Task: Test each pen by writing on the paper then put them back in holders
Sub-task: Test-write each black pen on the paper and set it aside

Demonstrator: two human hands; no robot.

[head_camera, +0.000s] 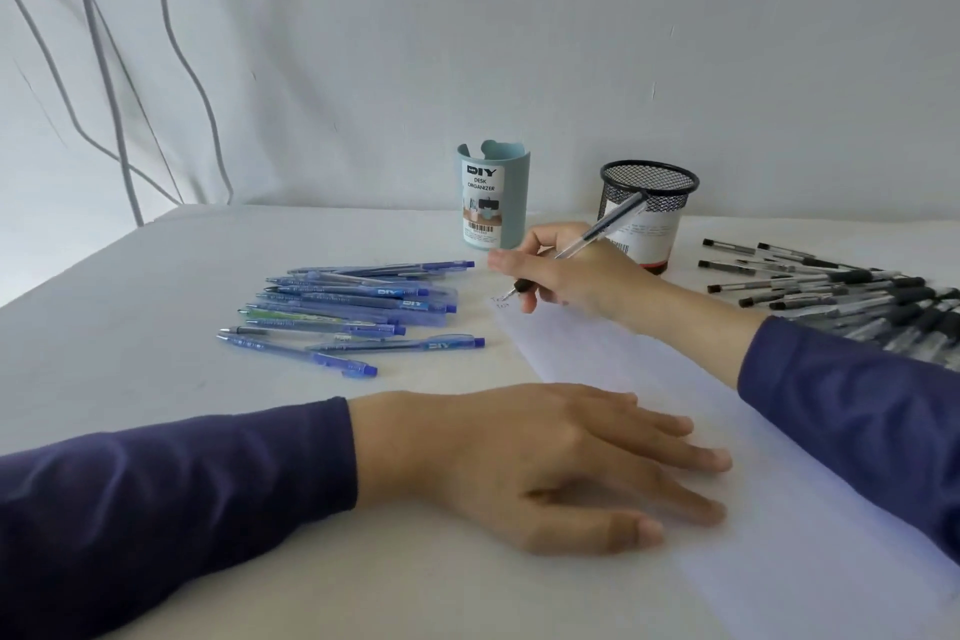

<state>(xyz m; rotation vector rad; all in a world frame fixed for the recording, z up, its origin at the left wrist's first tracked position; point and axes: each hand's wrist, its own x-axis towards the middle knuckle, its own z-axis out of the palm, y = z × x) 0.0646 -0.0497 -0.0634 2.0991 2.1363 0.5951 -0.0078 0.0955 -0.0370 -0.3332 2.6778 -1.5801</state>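
Observation:
My right hand [576, 276] grips a clear pen with a black grip [597, 229]; its tip touches the far left corner of the white paper [649, 379], beside faint written marks. My left hand [545, 457] lies flat with straight fingers on the paper's near left edge. Several blue pens [353, 312] lie in a loose pile left of the paper. Several black-capped pens [841, 291] lie in a row at the right. A light blue holder labelled DIY [493, 195] and a black mesh holder [649, 208] stand at the back; no pens show above their rims.
The white table [182, 327] ends against a white wall, with a curtain at the back left. The table's left edge runs diagonally at the far left.

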